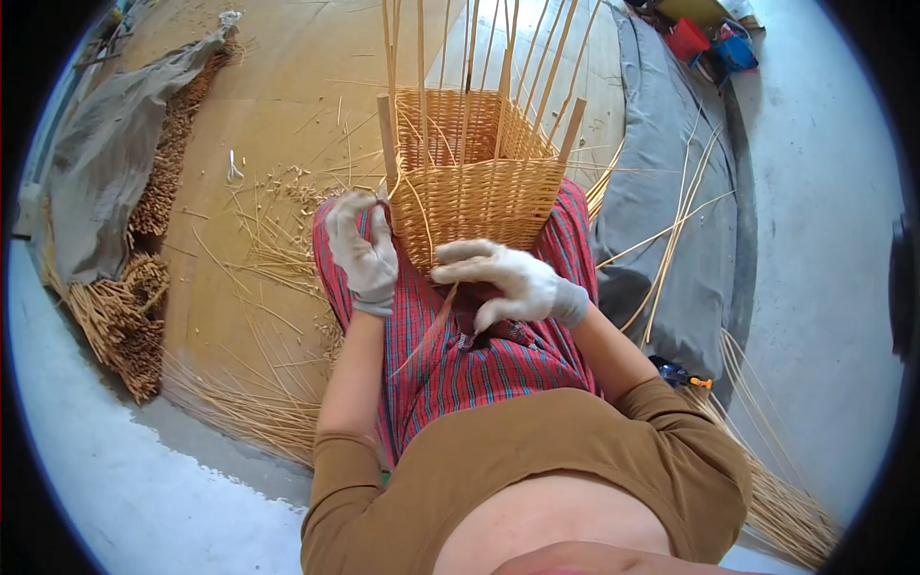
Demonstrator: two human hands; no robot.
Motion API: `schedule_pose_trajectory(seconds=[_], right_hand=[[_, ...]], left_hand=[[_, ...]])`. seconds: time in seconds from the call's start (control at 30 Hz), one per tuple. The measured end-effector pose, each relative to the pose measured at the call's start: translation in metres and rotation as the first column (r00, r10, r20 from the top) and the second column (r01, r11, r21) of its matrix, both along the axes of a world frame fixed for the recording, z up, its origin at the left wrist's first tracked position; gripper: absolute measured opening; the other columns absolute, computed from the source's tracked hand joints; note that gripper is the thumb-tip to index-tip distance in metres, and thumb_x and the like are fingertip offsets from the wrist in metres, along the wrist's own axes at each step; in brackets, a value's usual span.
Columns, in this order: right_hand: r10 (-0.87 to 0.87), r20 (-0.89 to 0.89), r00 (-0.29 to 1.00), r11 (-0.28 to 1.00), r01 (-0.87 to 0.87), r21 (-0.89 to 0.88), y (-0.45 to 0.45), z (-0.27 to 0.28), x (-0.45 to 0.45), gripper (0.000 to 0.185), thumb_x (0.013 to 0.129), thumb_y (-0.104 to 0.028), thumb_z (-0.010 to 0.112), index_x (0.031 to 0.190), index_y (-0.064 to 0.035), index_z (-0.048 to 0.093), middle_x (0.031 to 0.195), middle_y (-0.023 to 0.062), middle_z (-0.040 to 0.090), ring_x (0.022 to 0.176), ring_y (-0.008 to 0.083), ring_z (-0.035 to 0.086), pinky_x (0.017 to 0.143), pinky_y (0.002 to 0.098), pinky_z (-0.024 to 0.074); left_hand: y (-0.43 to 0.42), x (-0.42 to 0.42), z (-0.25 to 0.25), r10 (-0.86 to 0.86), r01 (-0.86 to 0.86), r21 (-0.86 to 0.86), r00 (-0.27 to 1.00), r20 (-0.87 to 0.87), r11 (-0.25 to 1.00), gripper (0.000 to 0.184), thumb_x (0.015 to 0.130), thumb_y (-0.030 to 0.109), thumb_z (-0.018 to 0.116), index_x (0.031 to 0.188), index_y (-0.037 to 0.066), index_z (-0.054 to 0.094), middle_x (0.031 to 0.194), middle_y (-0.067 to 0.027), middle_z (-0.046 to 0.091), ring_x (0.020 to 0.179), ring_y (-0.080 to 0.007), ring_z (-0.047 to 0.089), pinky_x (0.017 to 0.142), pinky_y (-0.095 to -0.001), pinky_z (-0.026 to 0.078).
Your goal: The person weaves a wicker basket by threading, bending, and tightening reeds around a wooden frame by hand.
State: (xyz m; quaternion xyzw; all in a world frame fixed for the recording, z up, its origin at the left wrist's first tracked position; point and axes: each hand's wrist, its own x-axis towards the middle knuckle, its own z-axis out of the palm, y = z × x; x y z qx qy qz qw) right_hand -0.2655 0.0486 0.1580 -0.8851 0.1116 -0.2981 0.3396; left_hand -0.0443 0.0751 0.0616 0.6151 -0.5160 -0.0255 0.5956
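A woven wicker basket (479,206) with tall upright stakes rests between my knees on a red checked cloth (498,369). My left hand (362,249), in a white glove, is at the basket's left side near a thin strand, its fingers bent upward; whether they grip the strand is unclear. My right hand (503,280), also gloved, lies over the basket's lower front edge with fingers spread and thumb apart. Below it a thin reddish-brown strip (443,316) hangs blurred over the cloth.
Bundled canes (120,321) lie at the left, partly under a grey cloth (105,163). Loose strands and offcuts (273,249) litter the board. A grey sheet (661,192), more long canes (767,498), a red container (685,40) and a blue one (736,53) are at the right.
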Motion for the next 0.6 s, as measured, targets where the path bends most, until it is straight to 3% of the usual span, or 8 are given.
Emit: schedule_pose_trajectory(seconds=[0.07, 0.1, 0.13, 0.17, 0.2, 0.27, 0.4, 0.6], right_hand=[[-0.134, -0.37, 0.919, 0.945, 0.232, 0.233, 0.003, -0.016, 0.005, 0.047, 0.083, -0.032, 0.079, 0.125, -0.0136, 0.066, 0.102, 0.0096, 0.073, 0.087, 0.0257, 0.072, 0.075, 0.0352, 0.0568], [-0.272, -0.429, 0.861, 0.872, 0.409, 0.268, -0.004, -0.026, 0.015, 0.049, 0.082, -0.03, 0.08, 0.126, -0.0175, 0.064, 0.091, 0.0078, 0.073, 0.081, 0.024, 0.072, 0.072, 0.0353, 0.0563], [-0.437, -0.377, 0.817, 0.842, 0.519, 0.148, -0.012, -0.032, 0.029, 0.049, 0.082, -0.029, 0.079, 0.126, -0.0168, 0.061, 0.082, 0.0073, 0.071, 0.074, 0.0252, 0.071, 0.068, 0.0369, 0.0555], [-0.507, -0.383, 0.772, 0.808, 0.58, 0.101, -0.019, -0.03, 0.044, 0.046, 0.084, -0.03, 0.078, 0.124, -0.0161, 0.06, 0.082, 0.0082, 0.071, 0.074, 0.0266, 0.071, 0.067, 0.0379, 0.0551], [-0.571, -0.388, 0.724, 0.77, 0.636, 0.053, -0.024, -0.028, 0.059, 0.044, 0.085, -0.031, 0.076, 0.122, -0.0153, 0.059, 0.082, 0.0091, 0.071, 0.074, 0.028, 0.071, 0.066, 0.0389, 0.0548], [-0.628, -0.37, 0.685, 0.742, 0.67, -0.018, -0.037, -0.045, 0.09, 0.041, 0.087, -0.033, 0.074, 0.12, -0.0146, 0.059, 0.083, 0.0099, 0.072, 0.075, 0.0296, 0.071, 0.066, 0.0397, 0.0546], [-0.668, -0.345, 0.659, 0.713, 0.699, -0.045, -0.051, -0.058, 0.105, 0.036, 0.091, -0.037, 0.07, 0.116, -0.0126, 0.059, 0.087, 0.0129, 0.072, 0.079, 0.0343, 0.071, 0.065, 0.0424, 0.0545], [-0.686, -0.18, 0.705, 0.712, 0.701, 0.033, -0.042, -0.055, 0.102, 0.028, 0.093, -0.034, 0.068, 0.111, -0.0133, 0.059, 0.087, 0.0131, 0.072, 0.078, 0.0332, 0.071, 0.063, 0.041, 0.0553]], left_hand=[[0.007, -0.009, -0.011, 0.096, -0.096, 0.01, 0.995, 0.01, 0.995, 0.024, 0.083, 0.0, 0.073, 0.104, 0.005, 0.063, 0.103, -0.0137, 0.064, 0.102, -0.0271, 0.063, 0.09, -0.0351, 0.05], [0.008, -0.013, -0.016, 0.096, -0.087, 0.113, 0.992, -0.083, 0.99, 0.02, 0.084, -0.001, 0.072, 0.101, 0.005, 0.062, 0.1, -0.0128, 0.063, 0.099, -0.0265, 0.063, 0.088, -0.0358, 0.05], [0.008, -0.014, -0.023, 0.109, -0.07, 0.212, 0.978, -0.177, 0.975, 0.017, 0.084, -0.001, 0.071, 0.098, 0.005, 0.061, 0.097, -0.0118, 0.062, 0.096, -0.0259, 0.062, 0.086, -0.0365, 0.05], [0.0, -0.015, -0.029, 0.109, -0.06, 0.204, 0.965, -0.239, 0.977, 0.027, 0.085, -0.002, 0.067, 0.11, 0.004, 0.062, 0.105, -0.0121, 0.063, 0.102, -0.0247, 0.063, 0.09, -0.0351, 0.05], [-0.008, -0.016, -0.034, 0.115, -0.063, 0.212, 0.964, -0.241, 0.975, 0.027, 0.085, -0.002, 0.067, 0.11, 0.004, 0.062, 0.105, -0.0121, 0.063, 0.102, -0.0247, 0.063, 0.09, -0.0351, 0.05], [-0.026, -0.014, -0.035, -0.09, 0.124, 0.038, 0.87, -0.485, 0.992, 0.041, 0.088, -0.001, 0.067, 0.128, 0.001, 0.057, 0.116, -0.0118, 0.064, 0.107, -0.0224, 0.063, 0.094, -0.0322, 0.05], [-0.04, -0.009, -0.026, -0.208, 0.33, 0.101, 0.774, -0.598, 0.939, 0.044, 0.094, 0.004, 0.065, 0.136, 0.0, 0.05, 0.128, -0.0121, 0.06, 0.115, -0.021, 0.06, 0.101, -0.0326, 0.048], [-0.044, -0.006, -0.048, -0.311, 0.353, -0.048, 0.743, -0.593, 0.934, 0.037, 0.102, 0.014, 0.059, 0.135, 0.001, 0.049, 0.124, -0.0106, 0.062, 0.113, -0.0173, 0.06, 0.096, -0.0313, 0.051]])
